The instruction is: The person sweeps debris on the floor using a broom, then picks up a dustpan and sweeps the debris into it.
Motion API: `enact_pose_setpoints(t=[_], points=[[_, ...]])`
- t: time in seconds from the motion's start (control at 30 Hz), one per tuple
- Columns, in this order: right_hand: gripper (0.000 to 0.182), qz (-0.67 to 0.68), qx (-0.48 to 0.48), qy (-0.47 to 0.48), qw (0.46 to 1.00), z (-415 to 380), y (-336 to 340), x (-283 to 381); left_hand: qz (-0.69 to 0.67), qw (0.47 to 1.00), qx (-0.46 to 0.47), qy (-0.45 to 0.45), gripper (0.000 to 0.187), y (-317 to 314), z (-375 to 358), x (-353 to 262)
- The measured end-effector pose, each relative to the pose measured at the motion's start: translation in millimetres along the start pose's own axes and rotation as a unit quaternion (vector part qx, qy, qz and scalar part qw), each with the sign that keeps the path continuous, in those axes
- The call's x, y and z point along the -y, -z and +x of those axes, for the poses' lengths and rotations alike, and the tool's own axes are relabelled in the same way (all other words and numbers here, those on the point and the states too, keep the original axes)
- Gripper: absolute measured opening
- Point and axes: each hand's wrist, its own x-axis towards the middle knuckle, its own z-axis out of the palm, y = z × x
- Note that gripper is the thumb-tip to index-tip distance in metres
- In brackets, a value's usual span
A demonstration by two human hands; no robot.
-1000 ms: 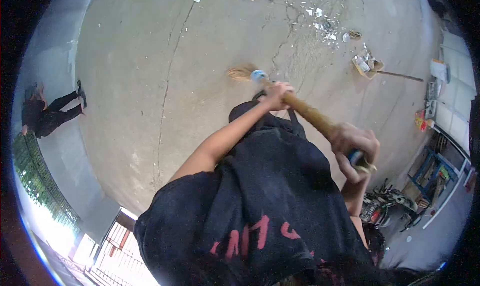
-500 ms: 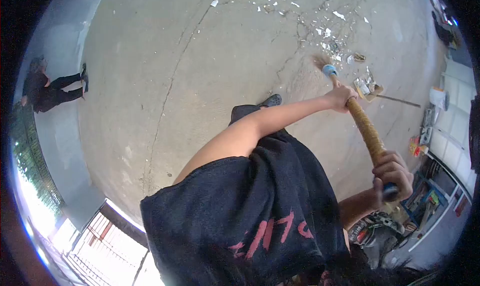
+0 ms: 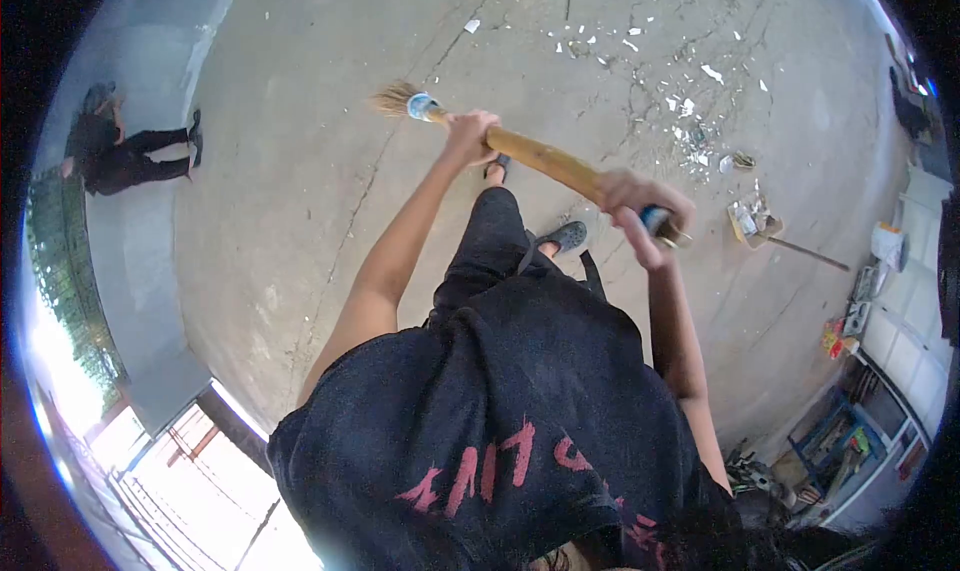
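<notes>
Holds straw broom (image 3: 545, 158) bristles-leftmost, with left hand (image 3: 470, 137) wrapped round lower handle, right hand (image 3: 640, 195) curled round upper end; apparently mid-sweep, next stroke's needs judged as bristles low, directed rightward toward white fragments (image 3: 690, 129) near dustpan (image 3: 744, 229).

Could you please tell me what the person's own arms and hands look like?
The left hand and right hand are gloveless, and the forearms are uncovered. The black shirt has pink-red lettering and a short left sleeve; where it ends on the right is hard to make out.
</notes>
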Motion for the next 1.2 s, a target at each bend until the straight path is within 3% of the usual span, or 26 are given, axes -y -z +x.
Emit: enact_pose_setpoints(t=[0.1,0.17,0.2,0.27,0.3,0.33,0.4,0.47,0.53,0.67,0.73,0.8,0.93,1.07,1.13,1.2], points=[[0.003,0.001,0.017,-0.026,1.0,32,-29,-53,-0.022,0.998,-0.055,0.017,0.022,10,18,64],[0.002,-0.026,-0.01,-0.018,0.999,47,-56,-92,0.078,0.991,0.059,0.086,0.02,12,28,96],[0.003,-0.056,-0.024,-0.024,0.998,52,-65,-107,0.072,0.992,0.062,0.078,0.02,0,35,119],[0.005,-0.084,0.009,-0.022,0.996,68,-78,-129,-0.098,0.98,0.129,0.119,0.017,-53,47,179],[0.006,-0.099,0.013,-0.011,0.995,77,-79,-132,-0.331,0.929,0.055,0.155,0.019,-104,51,220],[0.006,-0.103,0.011,-0.019,0.994,83,-72,-127,-0.337,0.927,0.062,0.156,0.019,-90,61,181],[0.005,-0.201,-0.06,-0.102,0.972,92,-52,-99,-0.071,0.991,0.102,-0.052,0.025,-24,91,120],[0.006,-0.21,-0.042,-0.089,0.973,109,-33,-60,-0.145,0.984,0.017,-0.104,0.032,-24,105,82],[0.006,-0.19,-0.024,-0.074,0.979,116,-31,-27,-0.22,0.967,0.025,-0.124,0.04,-50,115,53],[0.009,-0.263,-0.07,-0.059,0.96,136,-47,30,-0.36,0.905,0.017,-0.228,0.03,-52,147,-35],[0.009,-0.293,-0.102,-0.065,0.948,139,-52,36,-0.341,0.896,0.126,-0.255,0.029,-65,167,-68],[0.008,-0.368,-0.12,-0.043,0.921,139,-61,32,-0.366,0.876,0.144,-0.28,0.029,-75,177,-94],[0.007,-0.44,-0.072,-0.021,0.895,148,-67,20,-0.403,0.824,0.187,-0.351,0.027,-55,194,-123],[0.02,-0.439,-0.209,-0.006,0.874,180,-78,70,-0.413,0.823,0.163,-0.353,0.028,-10,199,-135],[0.023,-0.407,-0.219,0.022,0.887,183,-67,79,-0.249,0.901,0.149,-0.324,0.029,34,196,-118],[0.024,-0.276,-0.178,0.062,0.943,183,-52,76,-0.135,0.926,0.135,-0.325,0.029,40,203,-83]])
